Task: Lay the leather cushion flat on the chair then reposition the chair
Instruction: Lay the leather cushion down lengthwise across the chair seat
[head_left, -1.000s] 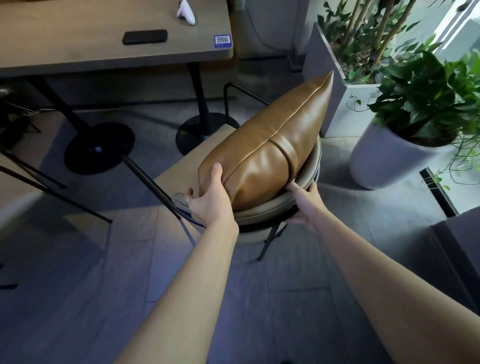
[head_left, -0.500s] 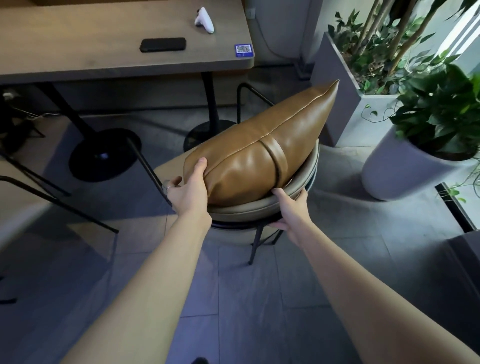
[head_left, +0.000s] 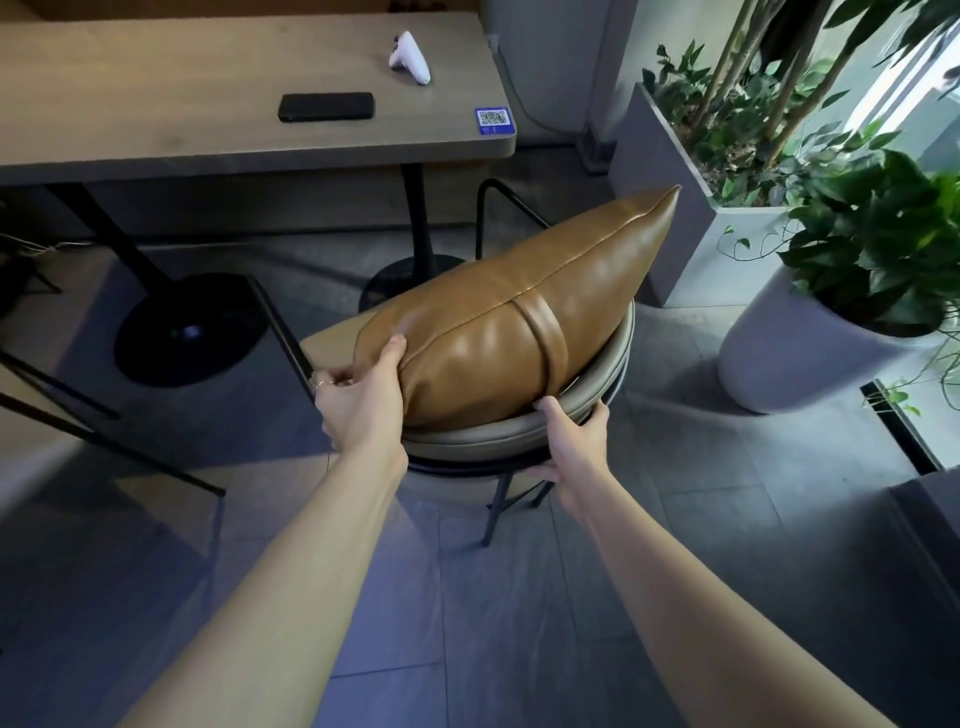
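Observation:
A tan leather cushion (head_left: 519, 322) stands on edge along the curved padded backrest of the chair (head_left: 498, 441), its far corner pointing up to the right. The chair has a beige seat and thin black metal legs. My left hand (head_left: 358, 400) grips the cushion's near left corner, thumb pressed on the leather. My right hand (head_left: 571, 447) holds the chair's backrest rim just below the cushion's strap.
A wooden table (head_left: 156, 130) on round black bases stands behind the chair, with a black phone (head_left: 326, 107) and a white controller (head_left: 410, 57) on it. A grey planter box (head_left: 670, 208) and a round white plant pot (head_left: 810, 353) stand at the right. A dark frame (head_left: 104, 441) is at the left.
The chair and cushion have shifted left and a little nearer the table, away from the plant pots. Both hands keep their holds.

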